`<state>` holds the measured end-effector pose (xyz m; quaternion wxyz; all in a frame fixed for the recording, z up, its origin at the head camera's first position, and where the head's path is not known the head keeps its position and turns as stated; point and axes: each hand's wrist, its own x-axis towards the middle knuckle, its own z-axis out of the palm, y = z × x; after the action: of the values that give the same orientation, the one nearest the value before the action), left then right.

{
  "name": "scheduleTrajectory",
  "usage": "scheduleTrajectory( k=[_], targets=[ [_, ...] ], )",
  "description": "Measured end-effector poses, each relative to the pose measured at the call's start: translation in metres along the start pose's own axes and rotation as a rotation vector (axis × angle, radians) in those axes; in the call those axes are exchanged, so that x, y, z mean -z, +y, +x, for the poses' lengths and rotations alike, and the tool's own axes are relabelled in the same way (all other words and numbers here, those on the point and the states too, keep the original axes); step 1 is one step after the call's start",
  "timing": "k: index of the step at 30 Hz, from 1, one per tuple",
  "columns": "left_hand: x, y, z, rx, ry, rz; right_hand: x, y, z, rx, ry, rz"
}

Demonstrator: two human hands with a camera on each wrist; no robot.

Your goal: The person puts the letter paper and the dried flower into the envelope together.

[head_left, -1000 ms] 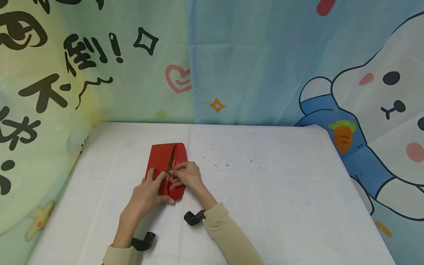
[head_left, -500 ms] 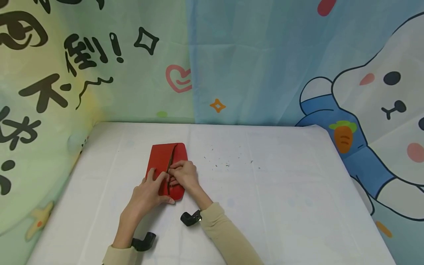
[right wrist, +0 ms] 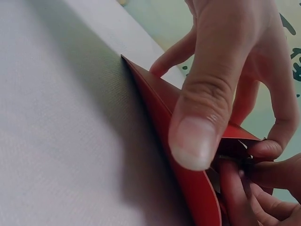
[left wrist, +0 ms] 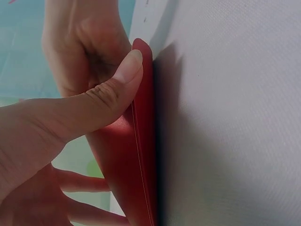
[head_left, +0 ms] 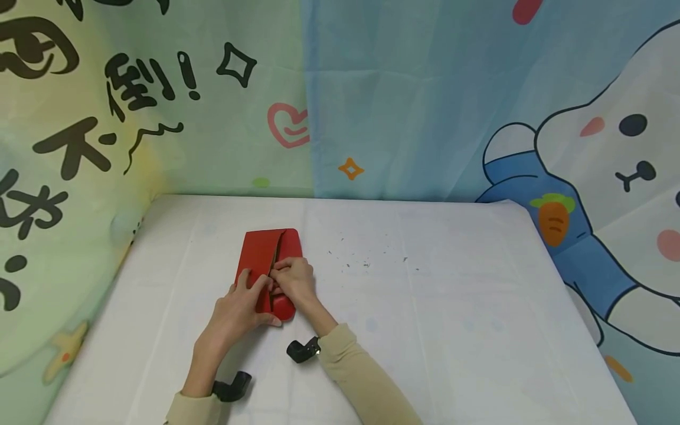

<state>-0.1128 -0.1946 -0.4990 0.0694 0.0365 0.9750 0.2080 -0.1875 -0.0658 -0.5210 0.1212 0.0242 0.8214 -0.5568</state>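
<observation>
A red envelope (head_left: 260, 248) lies on the white table with its flap (head_left: 290, 239) opened to the right. My left hand (head_left: 234, 310) holds it, fingers on its face and thumb along the near edge. In the left wrist view that thumb (left wrist: 106, 101) presses the envelope's edge. My right hand (head_left: 297, 282) is at the slit between body and flap, fingers bent. The right wrist view shows its fingers (right wrist: 235, 193) inside the gaping mouth, close to something small and dark; whether they pinch it is hidden in shadow.
Small dark crumbs (head_left: 366, 265) are scattered on the white tabletop (head_left: 451, 307) to the right of the envelope. A printed cloth backdrop (head_left: 404, 106) stands behind the table. Each wrist wears a black camera mount (head_left: 303, 351).
My right hand has shifted slightly left, its fingers closer to the envelope's mouth. The left hand and the envelope stay in place.
</observation>
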Motion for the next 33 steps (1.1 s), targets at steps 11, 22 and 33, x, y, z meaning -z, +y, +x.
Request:
scheduleTrajectory(
  k=[11,22,33],
  targets=[
    [-0.001,0.001,0.001,0.002,0.006,-0.007,-0.004,0.005,0.002,0.043,0.02,-0.077],
    [-0.001,0.003,0.001,0.008,-0.011,0.004,-0.001,0.004,0.002,0.039,-0.056,-0.05],
    [-0.002,0.008,-0.001,0.036,-0.054,0.048,0.02,0.008,-0.002,0.099,-0.095,-0.072]
  ],
)
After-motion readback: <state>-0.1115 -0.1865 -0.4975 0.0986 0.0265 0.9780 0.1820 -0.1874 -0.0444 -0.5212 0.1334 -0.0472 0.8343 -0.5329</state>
